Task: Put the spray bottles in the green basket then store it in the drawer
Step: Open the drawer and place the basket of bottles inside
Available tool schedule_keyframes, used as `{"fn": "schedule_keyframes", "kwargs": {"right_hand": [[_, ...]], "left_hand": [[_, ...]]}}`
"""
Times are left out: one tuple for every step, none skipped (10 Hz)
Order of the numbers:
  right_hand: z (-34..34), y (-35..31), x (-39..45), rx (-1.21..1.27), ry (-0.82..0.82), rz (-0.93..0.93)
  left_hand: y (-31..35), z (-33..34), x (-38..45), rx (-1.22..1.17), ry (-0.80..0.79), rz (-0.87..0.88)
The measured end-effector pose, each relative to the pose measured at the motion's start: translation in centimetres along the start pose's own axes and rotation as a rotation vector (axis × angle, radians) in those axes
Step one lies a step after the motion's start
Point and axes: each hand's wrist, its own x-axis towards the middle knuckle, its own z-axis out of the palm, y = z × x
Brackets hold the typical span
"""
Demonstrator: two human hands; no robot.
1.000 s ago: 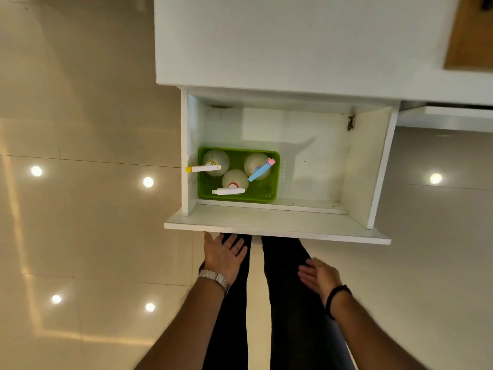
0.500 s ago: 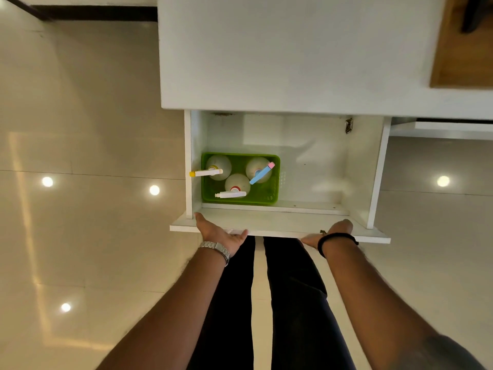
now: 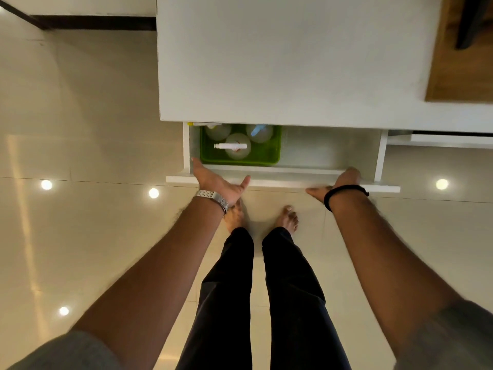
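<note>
Now my flat, open left grip (image 3: 217,182) and right grip (image 3: 338,181) have pushed the drawer (image 3: 282,178) half shut, green basket (image 3: 266,158) inside.

A white drawer (image 3: 328,153) stands partly open beneath a white bench (image 3: 280,62). On its floor, in the left end, sits a green basket (image 3: 269,153), its far part hidden under the bench's edge. The rest of the drawer floor to the right is bare. Beige glossy floor tiles (image 3: 80,129) lie below.
</note>
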Motion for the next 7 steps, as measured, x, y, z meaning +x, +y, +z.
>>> {"fn": "schedule_keyframes", "kwargs": {"right_hand": [[1.0, -0.7, 0.0, -0.005, -0.092, -0.023], [2.2, -1.5, -0.7, 0.027, -0.239, -0.035], [3.1, -2.1, -1.2, 0.039, -0.317, -0.057], [4.8, -3.2, -1.6, 0.014, -0.418, -0.097], [5.6, -3.8, -1.9, -0.029, -0.439, -0.132], [6.2, -4.1, -2.1, -0.138, -0.407, -0.176], [5.9, -3.3, -2.5, -0.336, -0.409, -0.236]], "left_hand": [[2.1, 1.2, -0.2, -0.03, -0.082, 0.022], [1.7, 2.0, -0.3, 0.05, -0.174, 0.072], [2.3, 2.8, -0.5, 0.107, -0.218, 0.126], [4.0, 4.5, -0.3, 0.165, -0.26, 0.179], [4.7, 5.3, -0.4, 0.209, -0.279, 0.219], [5.1, 5.7, -0.7, 0.339, -0.265, 0.234], [4.7, 5.6, -1.3, 0.551, -0.233, 0.278]]}}
